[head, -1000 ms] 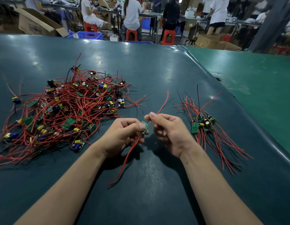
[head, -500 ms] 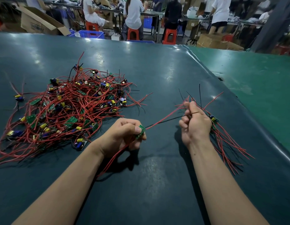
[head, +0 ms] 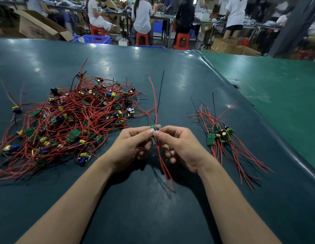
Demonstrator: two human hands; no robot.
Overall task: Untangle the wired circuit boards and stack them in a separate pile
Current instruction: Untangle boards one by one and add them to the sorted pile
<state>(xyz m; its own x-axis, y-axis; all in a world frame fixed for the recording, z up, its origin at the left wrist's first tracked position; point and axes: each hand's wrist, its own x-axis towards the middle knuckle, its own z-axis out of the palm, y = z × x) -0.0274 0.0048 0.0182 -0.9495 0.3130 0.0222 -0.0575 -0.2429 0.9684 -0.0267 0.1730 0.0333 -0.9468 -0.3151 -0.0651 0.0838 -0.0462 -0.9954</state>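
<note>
Small green circuit board [head: 153,127], held above the table between both hands at centre; pinched by fingertips of left hand [head: 130,148] and of right hand [head: 179,147], thumbs nearly meeting just below it. One red wire [head: 154,97] and one black wire [head: 160,90] rising from the board away from the person; further red wires [head: 163,166] hanging down between the palms toward the table, lower ends blurred.

Tangled heap of wired boards [head: 68,120], to the left of the left hand: red leads, green boards, yellow and blue components, lying on the table. Separate pile [head: 220,136], right of the right hand, well apart from the heap: a few boards close together, leads fanned out toward and away from the person.

Table [head: 153,217]: dark green glossy covering, with a lighter green table [head: 285,95] adjoining on the right.

Beyond: workshop with people seated on red stools [head: 142,38] at benches, cardboard boxes [head: 38,27], blue crate [head: 96,39].

Both forearms bare, reaching in from the lower edge, converging at the board; remaining fingers loosely curled under the palms.
</note>
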